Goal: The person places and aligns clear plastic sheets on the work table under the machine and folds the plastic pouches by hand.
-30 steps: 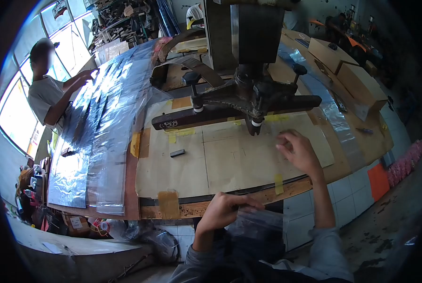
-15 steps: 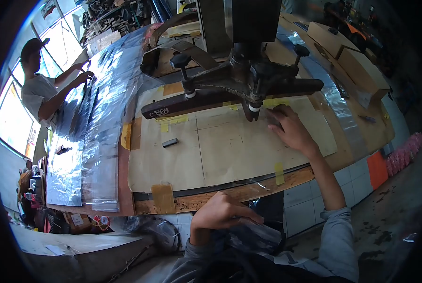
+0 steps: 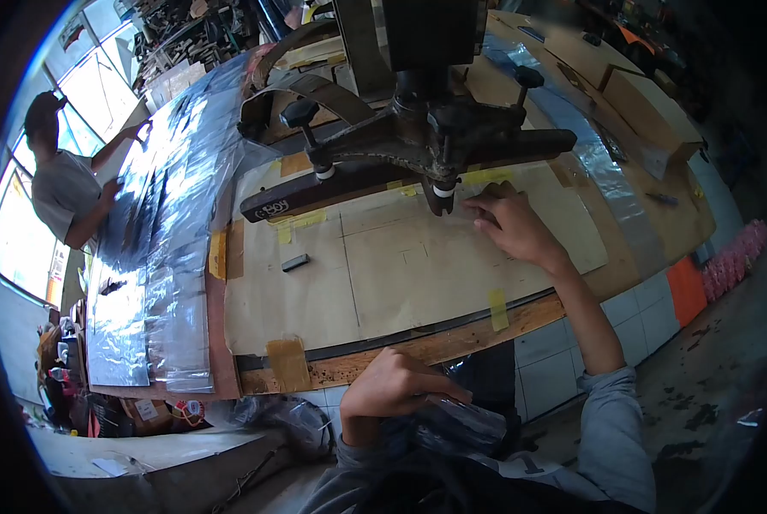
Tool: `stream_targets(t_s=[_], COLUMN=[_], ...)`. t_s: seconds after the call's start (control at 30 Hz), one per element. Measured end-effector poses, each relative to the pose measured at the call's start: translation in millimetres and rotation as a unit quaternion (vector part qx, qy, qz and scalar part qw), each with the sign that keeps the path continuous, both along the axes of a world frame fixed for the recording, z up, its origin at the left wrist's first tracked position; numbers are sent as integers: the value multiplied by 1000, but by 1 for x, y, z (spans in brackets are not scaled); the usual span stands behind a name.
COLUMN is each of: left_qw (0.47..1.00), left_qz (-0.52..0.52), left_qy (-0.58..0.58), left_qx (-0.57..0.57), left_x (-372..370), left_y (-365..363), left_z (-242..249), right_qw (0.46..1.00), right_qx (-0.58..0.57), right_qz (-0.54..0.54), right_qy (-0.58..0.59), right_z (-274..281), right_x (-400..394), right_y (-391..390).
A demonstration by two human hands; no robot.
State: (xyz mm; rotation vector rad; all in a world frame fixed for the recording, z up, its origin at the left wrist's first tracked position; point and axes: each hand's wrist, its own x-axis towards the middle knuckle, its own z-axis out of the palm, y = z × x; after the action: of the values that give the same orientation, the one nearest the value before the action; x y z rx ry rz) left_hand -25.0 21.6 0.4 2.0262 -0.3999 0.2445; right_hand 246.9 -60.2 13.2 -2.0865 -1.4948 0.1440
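Down at the table's front edge, my left hand [image 3: 388, 383] is closed on a stack of clear plastic bags [image 3: 465, 424] that hangs close to my body. My right hand [image 3: 521, 227] reaches over the paper-covered board [image 3: 418, 291], its fingers bent together beside the machine's central tip [image 3: 440, 201]. Whatever those fingers hold, perhaps something thin and clear, I cannot make out. Pencil lines run across the paper. A small dark block [image 3: 295, 263] lies on it, left of the long vertical line.
A dark metal bar [image 3: 521, 147] with black knobs spans above the board. Clear plastic sheets [image 3: 178, 317] cover the table's left side, where another person [image 3: 62, 176] stands. Cardboard boxes [image 3: 653, 111] sit at the back right. Yellow tape [image 3: 289, 366] marks the front edge.
The view has shifted slightly, so the table and machine appear further left. My right hand stays beside the machine's tip and my left keeps the bags. The other person's hands have moved apart.
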Motion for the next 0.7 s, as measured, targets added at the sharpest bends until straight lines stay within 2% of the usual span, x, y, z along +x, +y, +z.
stream_targets(t_s=[0.03, 0.13, 0.33, 0.43, 0.53, 0.7], left_qw=[1000, 1000, 1000, 1000, 999, 995], left_qz=[3, 4, 24, 26, 27, 88], left_qy=[-1, 6, -7, 7, 23, 37], left_qx=[-1, 3, 1, -8, 6, -29], left_x=[0, -1, 0, 1, 1, 3], left_y=[0, 1, -2, -3, -1, -7], left_z=[-1, -1, 1, 5, 8, 10], right_qw=[1000, 989, 980, 993, 989, 994], right_qx=[-4, 52, 47, 14, -1, 36], right_qz=[2, -8, 56, 18, 8, 13], right_qy=[-8, -136, -183, -113, -148, -107], right_z=[1, 9, 4, 18, 20, 9], right_x=[-1, -13, -30, -57, -71, -69], right_y=[-1, -8, -34, -42, -47, -36])
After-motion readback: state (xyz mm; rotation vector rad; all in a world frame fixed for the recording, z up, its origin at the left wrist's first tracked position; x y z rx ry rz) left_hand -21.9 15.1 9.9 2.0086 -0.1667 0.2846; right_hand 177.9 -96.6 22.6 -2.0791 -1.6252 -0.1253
